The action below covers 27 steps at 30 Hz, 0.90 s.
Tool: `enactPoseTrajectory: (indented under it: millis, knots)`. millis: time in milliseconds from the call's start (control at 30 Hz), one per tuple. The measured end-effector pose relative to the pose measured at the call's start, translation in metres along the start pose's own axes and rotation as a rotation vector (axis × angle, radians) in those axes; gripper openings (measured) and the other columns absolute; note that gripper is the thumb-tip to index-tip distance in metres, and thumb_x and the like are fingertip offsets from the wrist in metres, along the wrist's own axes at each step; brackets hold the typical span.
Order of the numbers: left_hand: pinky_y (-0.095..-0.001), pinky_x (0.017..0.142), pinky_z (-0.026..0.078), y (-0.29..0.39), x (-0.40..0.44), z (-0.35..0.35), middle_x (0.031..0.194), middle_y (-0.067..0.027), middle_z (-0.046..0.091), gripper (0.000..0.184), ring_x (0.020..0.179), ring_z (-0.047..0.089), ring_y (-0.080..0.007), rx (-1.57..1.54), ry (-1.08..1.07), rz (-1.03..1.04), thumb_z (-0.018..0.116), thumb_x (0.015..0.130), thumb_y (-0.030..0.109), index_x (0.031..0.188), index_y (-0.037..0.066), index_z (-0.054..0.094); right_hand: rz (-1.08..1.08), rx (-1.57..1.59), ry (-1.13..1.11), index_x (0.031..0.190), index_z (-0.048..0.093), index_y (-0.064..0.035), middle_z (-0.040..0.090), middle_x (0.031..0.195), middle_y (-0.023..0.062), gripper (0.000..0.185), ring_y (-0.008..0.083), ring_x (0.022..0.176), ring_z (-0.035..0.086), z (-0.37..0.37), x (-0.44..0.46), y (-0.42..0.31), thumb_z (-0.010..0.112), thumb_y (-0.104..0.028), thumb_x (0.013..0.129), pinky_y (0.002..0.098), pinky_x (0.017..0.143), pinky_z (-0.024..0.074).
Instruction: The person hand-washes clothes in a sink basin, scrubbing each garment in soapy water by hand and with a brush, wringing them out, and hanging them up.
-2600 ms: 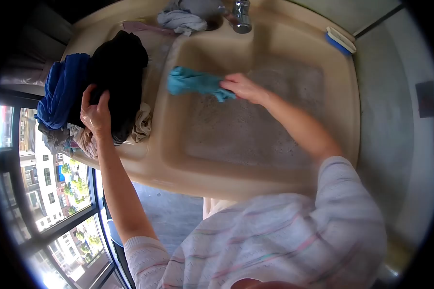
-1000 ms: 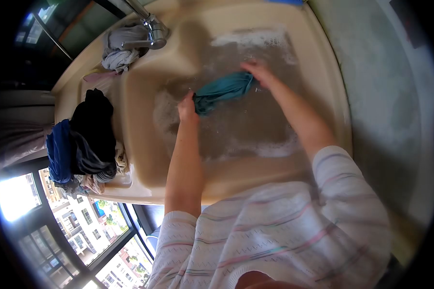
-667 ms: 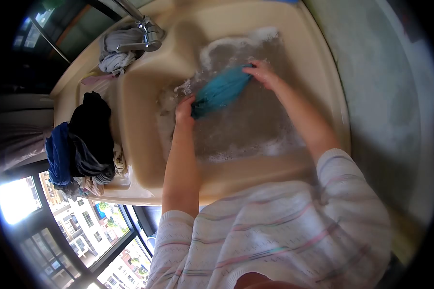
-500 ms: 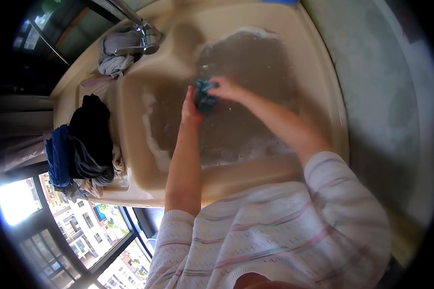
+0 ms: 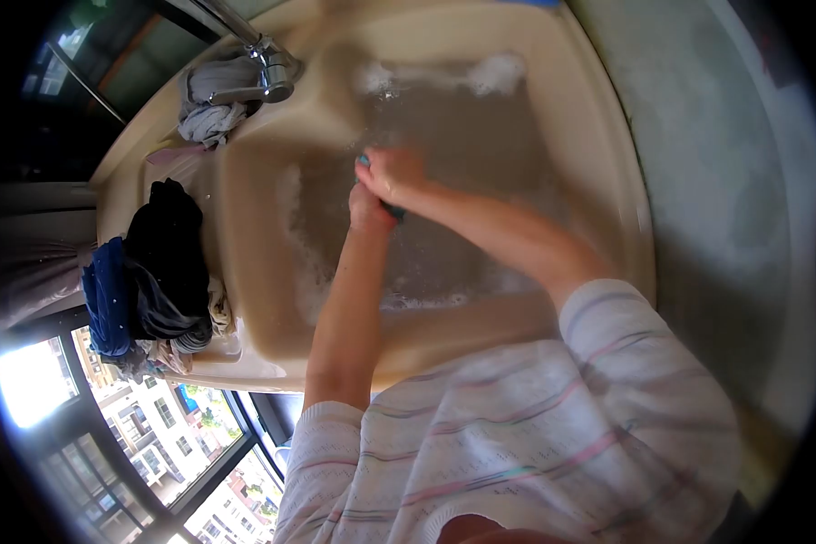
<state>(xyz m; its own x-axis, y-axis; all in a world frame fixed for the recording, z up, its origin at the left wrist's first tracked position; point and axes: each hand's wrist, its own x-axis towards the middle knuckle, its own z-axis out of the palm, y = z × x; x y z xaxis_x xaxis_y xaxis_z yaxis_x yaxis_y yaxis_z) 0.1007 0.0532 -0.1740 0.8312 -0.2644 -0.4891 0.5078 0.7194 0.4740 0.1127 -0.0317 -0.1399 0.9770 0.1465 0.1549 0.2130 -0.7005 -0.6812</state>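
Observation:
Both hands are pressed together over the soapy water in the beige sink [image 5: 263, 299]. My left hand [image 5: 369, 207] is closed on a teal cloth [image 5: 393, 212], most of which is hidden between the hands. My right hand [image 5: 394, 172] is wrapped round the same cloth from above, slightly smeared by motion. Small bits of teal show at the upper left of the fingers and below the right wrist. Foam lies on the water near the sink's far edge.
A black garment [image 5: 165, 263] and a blue one [image 5: 107, 295] are piled on the left ledge. Grey cloth [image 5: 210, 118] lies beside the chrome faucet [image 5: 270, 72] at the upper left. A window is at the lower left, and a wall stands on the right.
The teal cloth, stretched between the hands before, is now bunched inside them. My right hand has come left onto my left hand. Earlier, my left hand was at the clothes pile.

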Motion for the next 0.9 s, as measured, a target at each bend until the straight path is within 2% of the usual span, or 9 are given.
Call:
enactPoseTrajectory:
  millis: [33,67,200,333,467,533,633,767,900]
  knots:
    - [-0.0355,0.076,0.044,-0.003,0.006,-0.021,0.093,-0.0035,0.055,0.026,0.090,0.054,-0.0200,-0.139,-0.168,0.058,0.034,0.089,0.033,0.094,0.014,0.051,-0.063,-0.005,0.022,0.077,0.056,-0.0055,0.059,0.073,0.0166,0.028,0.0368,0.069,0.056,-0.007,-0.011,-0.016,0.051,-0.033,0.079,0.0433,0.064,0.0461]
    - [-0.0373,0.091,0.037,0.004,0.002,-0.033,0.115,-0.0062,0.049,0.034,0.110,0.044,-0.0211,-0.199,-0.672,-0.059,0.031,0.089,0.036,0.107,0.013,0.049,0.196,-0.107,-0.514,0.107,0.052,-0.0029,0.055,0.104,0.0164,0.038,0.0288,0.097,0.053,-0.043,-0.002,-0.050,0.063,-0.007,0.070,0.0365,0.081,0.0441]
    - [-0.0387,0.084,0.044,0.003,0.001,0.010,0.103,-0.0096,0.056,0.035,0.096,0.054,-0.0235,0.091,0.361,-0.092,0.042,0.089,0.038,0.104,0.008,0.052,0.099,0.082,0.075,0.082,0.059,-0.0076,0.060,0.077,0.0170,0.025,0.0348,0.071,0.058,0.008,-0.015,0.018,0.053,-0.032,0.079,0.0423,0.067,0.0461]
    - [-0.0353,0.078,0.047,0.019,-0.018,0.043,0.094,-0.0093,0.060,0.035,0.090,0.057,-0.0222,0.198,0.350,-0.064,0.063,0.079,0.030,0.098,0.003,0.054,0.323,-0.001,-0.079,0.091,0.062,-0.0094,0.061,0.086,0.0172,0.028,0.0338,0.077,0.059,-0.016,0.012,0.123,0.061,-0.032,0.074,0.0416,0.070,0.0463]
    - [-0.0326,0.076,0.045,0.040,-0.011,-0.039,0.092,-0.0090,0.060,0.032,0.088,0.056,-0.0206,0.670,0.509,0.011,0.065,0.075,0.021,0.097,-0.002,0.058,0.507,0.496,0.007,0.095,0.061,-0.0062,0.061,0.087,0.0191,0.032,0.0322,0.080,0.060,-0.063,0.011,0.149,0.063,-0.030,0.073,0.0390,0.070,0.0462]
    - [-0.0318,0.076,0.044,0.024,-0.007,-0.031,0.091,-0.0091,0.060,0.029,0.087,0.055,-0.0200,0.983,0.472,0.142,0.063,0.075,0.015,0.098,-0.004,0.058,0.357,0.305,0.007,0.094,0.062,-0.0058,0.060,0.085,0.0194,0.032,0.0324,0.079,0.059,-0.052,0.007,0.122,0.063,-0.030,0.073,0.0384,0.070,0.0459]
    - [-0.0313,0.074,0.043,0.016,0.000,-0.018,0.091,-0.0099,0.060,0.031,0.085,0.055,-0.0184,0.832,0.263,0.074,0.060,0.075,0.011,0.101,-0.004,0.057,0.102,0.109,-0.403,0.092,0.062,-0.0052,0.062,0.081,0.0161,0.029,0.0281,0.075,0.060,-0.048,0.003,0.082,0.062,-0.028,0.075,0.0355,0.068,0.0459]
    - [-0.0359,0.077,0.045,0.051,-0.004,-0.055,0.100,-0.0129,0.059,0.040,0.092,0.055,-0.0243,0.808,0.720,0.055,0.062,0.075,0.017,0.108,-0.003,0.054,0.401,0.627,-0.137,0.090,0.062,-0.0030,0.062,0.077,0.0135,0.030,0.0178,0.071,0.060,-0.079,0.014,0.137,0.065,-0.029,0.075,0.0309,0.063,0.0473]
    - [-0.0351,0.076,0.048,0.034,-0.008,-0.013,0.101,-0.0115,0.059,0.038,0.091,0.057,-0.0233,0.430,0.385,0.095,0.054,0.082,0.023,0.113,0.001,0.050,0.224,0.368,-0.046,0.086,0.060,-0.0050,0.062,0.081,0.0130,0.027,0.0233,0.070,0.060,-0.033,0.013,0.118,0.064,-0.029,0.074,0.0333,0.061,0.0473]
